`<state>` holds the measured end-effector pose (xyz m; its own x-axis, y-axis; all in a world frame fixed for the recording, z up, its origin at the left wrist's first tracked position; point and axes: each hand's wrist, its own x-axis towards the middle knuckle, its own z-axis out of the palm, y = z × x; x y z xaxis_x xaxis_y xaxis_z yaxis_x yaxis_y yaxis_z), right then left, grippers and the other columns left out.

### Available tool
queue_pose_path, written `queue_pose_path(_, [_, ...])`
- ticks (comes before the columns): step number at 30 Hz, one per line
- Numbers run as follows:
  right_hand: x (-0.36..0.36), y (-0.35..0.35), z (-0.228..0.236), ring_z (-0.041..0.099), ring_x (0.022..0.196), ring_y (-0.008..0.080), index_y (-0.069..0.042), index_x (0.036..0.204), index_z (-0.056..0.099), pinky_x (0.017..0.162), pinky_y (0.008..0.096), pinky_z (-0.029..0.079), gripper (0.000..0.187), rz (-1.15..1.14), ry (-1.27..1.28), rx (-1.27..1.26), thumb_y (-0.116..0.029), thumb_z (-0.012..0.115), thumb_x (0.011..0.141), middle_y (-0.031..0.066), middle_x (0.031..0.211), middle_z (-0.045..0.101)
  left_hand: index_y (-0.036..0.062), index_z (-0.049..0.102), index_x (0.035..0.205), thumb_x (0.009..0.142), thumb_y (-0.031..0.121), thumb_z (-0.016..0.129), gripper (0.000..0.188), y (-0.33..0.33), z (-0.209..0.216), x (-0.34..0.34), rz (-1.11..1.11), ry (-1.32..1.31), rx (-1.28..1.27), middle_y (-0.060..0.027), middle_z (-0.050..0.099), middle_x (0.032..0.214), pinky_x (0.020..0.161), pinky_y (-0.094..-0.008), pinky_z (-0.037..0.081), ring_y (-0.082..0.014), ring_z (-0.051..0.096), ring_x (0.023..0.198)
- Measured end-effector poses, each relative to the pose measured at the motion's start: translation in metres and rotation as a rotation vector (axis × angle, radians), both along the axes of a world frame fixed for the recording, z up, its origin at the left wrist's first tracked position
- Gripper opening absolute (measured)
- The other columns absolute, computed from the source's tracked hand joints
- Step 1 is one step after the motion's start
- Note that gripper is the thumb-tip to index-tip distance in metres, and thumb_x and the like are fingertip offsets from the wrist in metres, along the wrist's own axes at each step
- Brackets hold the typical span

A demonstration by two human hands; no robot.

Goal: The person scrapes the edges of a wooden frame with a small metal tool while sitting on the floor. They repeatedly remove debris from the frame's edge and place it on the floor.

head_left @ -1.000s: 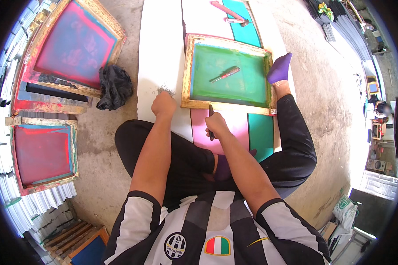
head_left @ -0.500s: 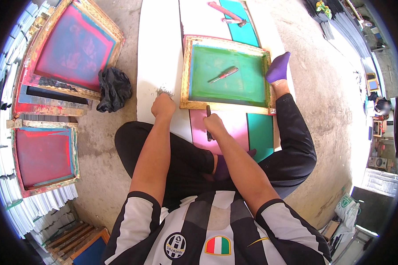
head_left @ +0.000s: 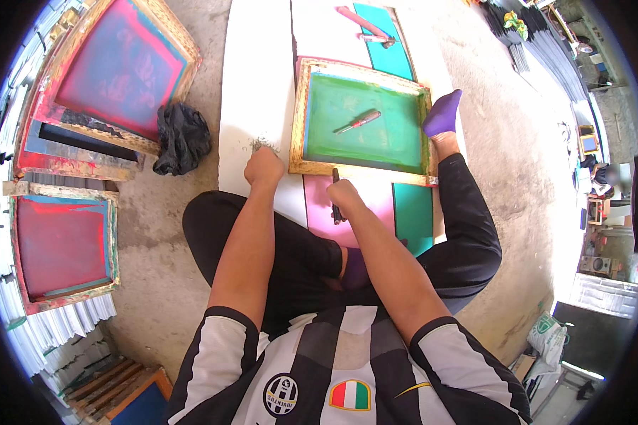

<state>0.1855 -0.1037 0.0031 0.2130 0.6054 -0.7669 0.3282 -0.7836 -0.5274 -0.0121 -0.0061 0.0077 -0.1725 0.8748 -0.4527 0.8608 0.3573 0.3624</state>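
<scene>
My left hand [head_left: 264, 168] is closed at the edge of a small heap of thin grey metal bits [head_left: 264, 143] on the white board; what its fingers hold, if anything, is hidden. My right hand [head_left: 343, 196] grips a dark, slim tool [head_left: 337, 214], held lengthwise over the pink panel [head_left: 319, 203]; its exact kind is unclear. Just beyond it lies a wooden-framed screen [head_left: 364, 174] with green mesh. A screwdriver [head_left: 361, 120] with a red and pale handle rests on that mesh. My foot in a purple sock [head_left: 443, 115] is against the frame's right side.
Beyond the frame, a hammer [head_left: 365, 23] with a reddish handle lies on the board. At left are a black plastic bag [head_left: 182, 139] and more framed screens [head_left: 118, 248]. Stacked white sheets [head_left: 57, 333] stand lower left. Far right, a person [head_left: 604, 178] is in the background.
The view has shifted slightly. Both hands stay nearly in place, the left still by the metal bits and the right still gripping the dark tool.
</scene>
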Motion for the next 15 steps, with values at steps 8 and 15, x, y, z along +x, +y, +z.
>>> queue_pose_path(8, [-0.016,-0.003,0.028,0.071,0.057,0.0327,0.015,0.099,0.065,0.049,0.0470,0.056,0.033,-0.009,-0.187,-0.020,-0.012,0.048,0.090,0.0266,0.080,0.071,0.0043,0.076,0.113,0.089,0.014,0.064,0.028,0.001,0.007,0.002,-0.015,-0.018,-0.033,-0.0202,0.074,0.119,0.088,-0.0470,0.060,-0.0379,0.073,0.111])
queue_pose_path(15, [-0.011,-0.005,0.026,0.073,0.060,0.0309,0.011,0.104,0.068,0.054,0.0453,0.059,0.032,0.057,-0.272,-0.044,-0.013,0.052,0.090,0.0241,0.083,0.073,0.0094,0.079,0.107,0.089,0.023,0.064,0.027,0.002,0.000,0.004,-0.002,0.014,-0.013,-0.0195,0.076,0.112,0.090,-0.0489,0.058,-0.0391,0.073,0.106])
